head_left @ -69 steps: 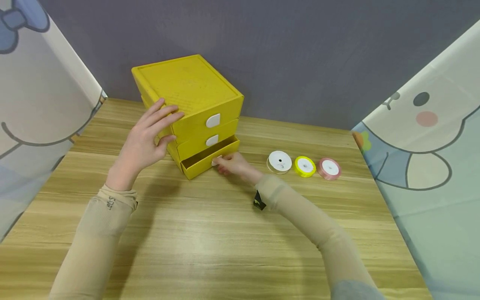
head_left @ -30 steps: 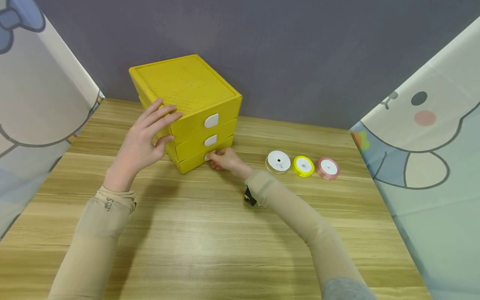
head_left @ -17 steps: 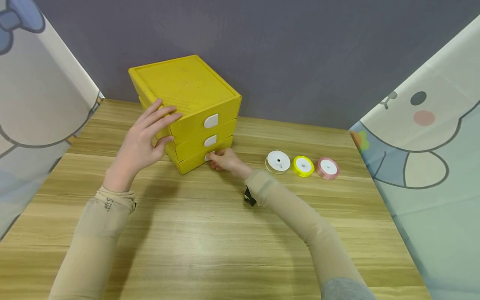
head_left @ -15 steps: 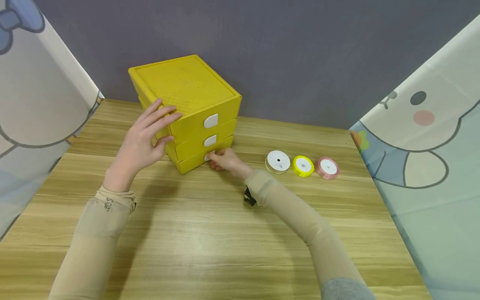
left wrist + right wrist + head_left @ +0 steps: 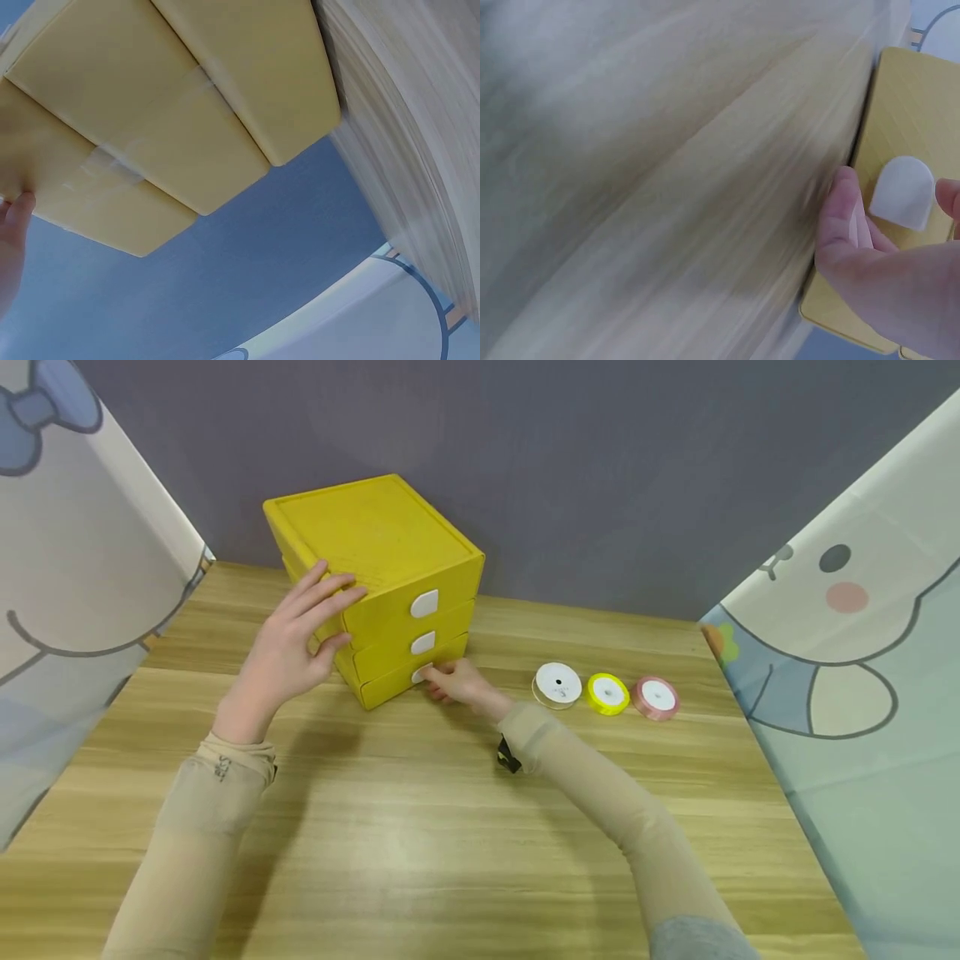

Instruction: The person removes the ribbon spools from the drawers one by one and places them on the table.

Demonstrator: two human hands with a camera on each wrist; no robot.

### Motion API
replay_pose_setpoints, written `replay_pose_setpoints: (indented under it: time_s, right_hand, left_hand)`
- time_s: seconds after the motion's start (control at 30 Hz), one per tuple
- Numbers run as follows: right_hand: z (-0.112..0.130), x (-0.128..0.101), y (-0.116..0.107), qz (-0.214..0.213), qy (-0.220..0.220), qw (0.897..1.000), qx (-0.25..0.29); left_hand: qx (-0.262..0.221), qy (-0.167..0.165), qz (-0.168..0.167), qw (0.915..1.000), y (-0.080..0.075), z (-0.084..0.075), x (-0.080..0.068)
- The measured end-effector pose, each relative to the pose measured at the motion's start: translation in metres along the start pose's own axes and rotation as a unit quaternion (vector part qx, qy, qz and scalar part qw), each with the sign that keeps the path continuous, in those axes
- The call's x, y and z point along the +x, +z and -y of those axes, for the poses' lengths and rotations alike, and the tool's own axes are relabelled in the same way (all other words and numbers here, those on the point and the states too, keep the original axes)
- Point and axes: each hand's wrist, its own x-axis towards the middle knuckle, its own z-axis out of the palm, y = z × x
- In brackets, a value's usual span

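A yellow cabinet point(image 5: 375, 531) with three drawers, each with a white tab, stands on the wooden table. All its drawers are pushed in. My left hand point(image 5: 281, 647) rests with spread fingers against its left side and upper front corner; in the left wrist view a fingertip point(image 5: 26, 201) touches the yellow side panel. At the bottom drawer point(image 5: 401, 685), my right hand point(image 5: 465, 683) is beside the lowest white tab point(image 5: 904, 191). In the right wrist view the thumb and the other fingers stand apart on either side of that tab, with gaps showing around it.
To the right of the cabinet lie three ribbon spools in a row: a white one point(image 5: 558, 683), a yellow one point(image 5: 608, 693) and a pink one point(image 5: 656, 697). A dark wall point(image 5: 600, 485) rises behind the table. Cartoon-printed sheets point(image 5: 862, 693) border both sides.
The bottom drawer, pulled out at first, has gone in flush under my right hand. Since then my right hand has eased slightly off its tab. My left hand has stayed on the cabinet.
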Motion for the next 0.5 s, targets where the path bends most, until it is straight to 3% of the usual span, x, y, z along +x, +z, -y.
replay_pose_setpoints:
  time_s: [0.23, 0.33, 0.5]
  right_hand:
    - [0.002, -0.015, -0.023, -0.001, -0.026, 0.999, -0.032]
    - [0.002, -0.025, -0.036, -0.01, -0.058, 0.996, -0.068]
    - [0.002, -0.042, -0.057, -0.054, -0.116, 0.983, -0.132]
  left_hand:
    - [0.033, -0.056, 0.024, 0.9976, -0.003, -0.007, 0.005]
    - [0.062, -0.074, 0.021, 0.9951, -0.002, -0.013, 0.006]
    - [0.101, -0.043, 0.013, 0.9938, 0.004, -0.025, 0.009]
